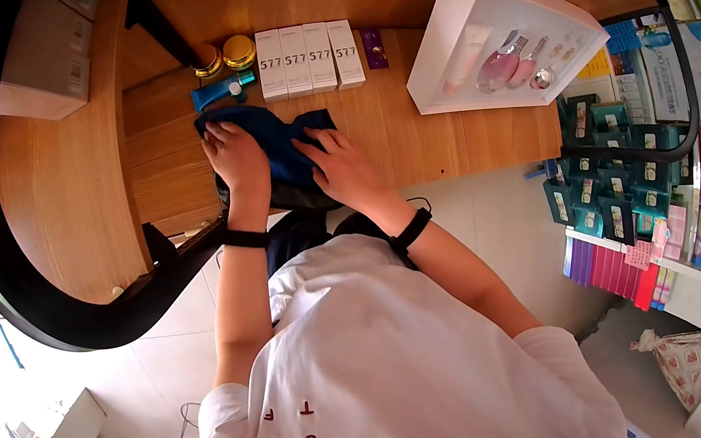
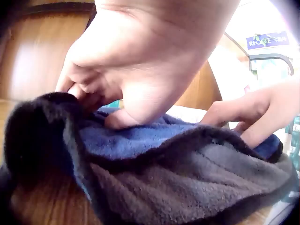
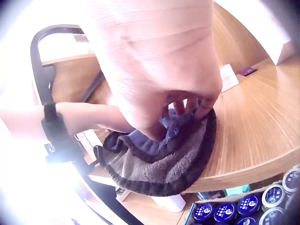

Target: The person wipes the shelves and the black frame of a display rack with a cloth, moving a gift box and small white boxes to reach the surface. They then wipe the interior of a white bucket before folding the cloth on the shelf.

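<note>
A blue cleaning cloth (image 1: 279, 143) with a grey underside (image 2: 187, 183) and dark edging lies folded and rumpled on the wooden shelf, part of it hanging over the front edge. My left hand (image 1: 239, 161) grips its left part, fingers curled into the fabric and thumb pressed on the blue side. Farther right, my right hand (image 1: 347, 169) pinches a bunched fold between thumb and fingers, which the right wrist view shows from behind the palm. Some fingertips are hidden in the folds.
Behind the cloth stand several white boxes (image 1: 295, 61) marked 577, a blue tube (image 1: 216, 92) and gold-lidded jars (image 1: 239, 52). A white perfume gift box (image 1: 505, 38) sits to the right. A black metal frame (image 1: 65, 328) curves at left. Blue-lidded tins (image 3: 225, 212) are below the shelf.
</note>
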Demonstrator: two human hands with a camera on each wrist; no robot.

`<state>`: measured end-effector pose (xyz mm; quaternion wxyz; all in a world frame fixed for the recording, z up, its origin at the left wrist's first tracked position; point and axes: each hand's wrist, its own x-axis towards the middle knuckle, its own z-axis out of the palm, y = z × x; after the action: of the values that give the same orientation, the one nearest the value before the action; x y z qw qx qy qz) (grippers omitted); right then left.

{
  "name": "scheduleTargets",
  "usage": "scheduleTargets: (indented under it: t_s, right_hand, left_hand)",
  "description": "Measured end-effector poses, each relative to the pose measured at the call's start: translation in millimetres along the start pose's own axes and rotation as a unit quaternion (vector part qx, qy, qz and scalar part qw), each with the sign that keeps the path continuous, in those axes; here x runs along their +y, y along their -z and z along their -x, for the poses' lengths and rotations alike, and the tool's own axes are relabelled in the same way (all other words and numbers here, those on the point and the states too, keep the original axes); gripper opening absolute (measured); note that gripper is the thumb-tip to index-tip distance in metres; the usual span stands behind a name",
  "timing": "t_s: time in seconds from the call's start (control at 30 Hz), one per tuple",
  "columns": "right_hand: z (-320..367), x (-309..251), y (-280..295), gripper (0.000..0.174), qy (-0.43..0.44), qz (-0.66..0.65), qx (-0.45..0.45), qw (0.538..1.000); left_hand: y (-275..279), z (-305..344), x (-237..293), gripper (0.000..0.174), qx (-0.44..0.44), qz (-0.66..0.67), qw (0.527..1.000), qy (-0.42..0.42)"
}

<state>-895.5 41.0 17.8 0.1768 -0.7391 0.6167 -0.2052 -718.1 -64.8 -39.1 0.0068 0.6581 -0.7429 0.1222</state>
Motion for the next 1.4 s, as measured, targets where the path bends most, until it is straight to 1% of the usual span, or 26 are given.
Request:
scheduleTargets:
  t_s: [0.03,0.1,0.13,0.17,0.23,0.27,0.33,0.4,0.47,0.5,0.57,0.6,0.63,0.7,0.77,0.83,0.9,0.97,1.0,1.07,1.1,1.17,1.23,1.3,1.37,1.4]
  right_hand:
    - [1.1,1.7,-1.1,0.059,-0.002,0.001,0.000,1.000]
    - [4.3,7.3,-3.4,0.058,0.004,-0.023,0.007,1.000]
    - [6.2,8.6,-1.7,0.058,0.003,-0.022,0.008,1.000]
    - [10.0,9.0,0.7,0.057,-0.003,-0.024,-0.004,1.000]
    - [18.6,12.7,3.2,0.055,-0.011,-0.026,-0.014,0.999]
    - [24.4,17.5,2.7,0.054,-0.023,-0.036,0.000,0.999]
    - [32.1,25.0,9.4,0.053,-0.036,-0.045,0.015,0.998]
    - [37.6,32.5,21.2,0.053,-0.108,-0.028,0.050,0.992]
    - [38.8,43.6,28.9,0.052,-0.128,-0.016,0.068,0.989]
    - [38.3,49.9,31.9,0.052,-0.146,-0.005,0.085,0.986]
    - [33.2,68.5,28.6,0.056,-0.154,0.001,0.084,0.985]
    - [29.0,74.1,28.5,0.058,-0.161,0.018,0.091,0.983]
    - [24.3,79.8,27.9,0.060,-0.168,0.035,0.099,0.980]
    - [11.8,92.1,27.7,0.061,-0.158,0.053,0.105,0.980]
    - [0.4,98.7,31.7,0.059,-0.172,0.046,0.085,0.980]
    - [-7.0,98.8,35.1,0.058,-0.175,0.052,0.083,0.980]
    - [-8.0,99.1,35.1,0.057,-0.178,0.058,0.081,0.979]
    - [-3.5,101.2,31.1,0.055,-0.148,0.077,0.087,0.982]
    - [1.4,101.8,28.4,0.055,-0.150,0.077,0.087,0.982]
    - [15.4,100.9,22.9,0.056,-0.100,0.094,0.116,0.984]
    - [21.7,96.9,24.0,0.056,-0.102,0.094,0.116,0.984]
    - [38.1,87.5,26.7,0.061,-0.093,0.091,0.091,0.987]
    - [56.4,79.8,26.9,0.062,-0.096,0.085,0.078,0.989]
    - [72.6,73.2,28.2,0.063,-0.098,0.079,0.065,0.990]
    - [87.8,66.6,30.1,0.062,-0.110,0.057,0.049,0.991]
    - [94.9,64.6,30.1,0.062,-0.111,0.056,0.049,0.991]
  left_hand:
    - [-0.7,2.9,0.6,0.045,0.000,0.001,1.000,-0.002]
    - [-3.1,14.8,2.2,0.042,-0.078,-0.088,0.993,0.001]
    - [-2.3,23.6,4.0,0.043,-0.100,-0.140,0.985,-0.025]
    - [-1.1,33.4,4.5,0.043,-0.099,-0.139,0.985,-0.025]
    - [14.8,51.4,8.8,0.043,-0.170,-0.186,0.965,-0.073]
    - [22.6,58.0,10.9,0.043,-0.169,-0.186,0.965,-0.075]
    - [35.5,68.1,16.1,0.045,-0.191,-0.201,0.953,-0.120]
    - [37.1,75.3,23.6,0.046,-0.169,-0.207,0.953,-0.143]
    - [40.4,79.6,32.9,0.050,-0.126,-0.215,0.949,-0.193]
    - [43.4,78.8,38.1,0.050,-0.126,-0.215,0.949,-0.193]
    - [47.0,76.4,47.1,0.055,-0.084,-0.178,0.951,-0.237]
    - [45.3,73.5,51.9,0.060,-0.072,-0.179,0.948,-0.253]
    - [43.9,70.1,56.6,0.060,-0.072,-0.179,0.948,-0.255]
    - [42.5,63.2,67.1,0.060,-0.049,-0.172,0.948,-0.263]
    - [43.4,59.0,78.3,0.059,-0.054,-0.186,0.944,-0.267]
    - [43.0,58.1,86.8,0.060,-0.026,-0.216,0.947,-0.235]
    - [41.8,58.7,88.9,0.061,-0.023,-0.229,0.943,-0.241]
    - [38.4,60.3,90.0,0.061,-0.022,-0.234,0.941,-0.242]
    - [36.1,60.8,89.6,0.061,-0.022,-0.234,0.941,-0.244]
    - [31.2,61.9,86.5,0.060,-0.011,-0.227,0.945,-0.237]
    - [29.6,64.3,83.3,0.060,-0.011,-0.227,0.944,-0.238]
    - [28.1,74.4,75.7,0.060,-0.031,-0.223,0.940,-0.257]
    - [35.8,84.9,67.1,0.061,-0.045,-0.218,0.939,-0.264]
    - [38.0,94.2,54.7,0.060,-0.059,-0.224,0.919,-0.320]
    - [40.7,102.0,43.1,0.062,-0.059,-0.213,0.914,-0.339]
    - [46.5,104.0,37.0,0.059,-0.055,-0.182,0.913,-0.362]
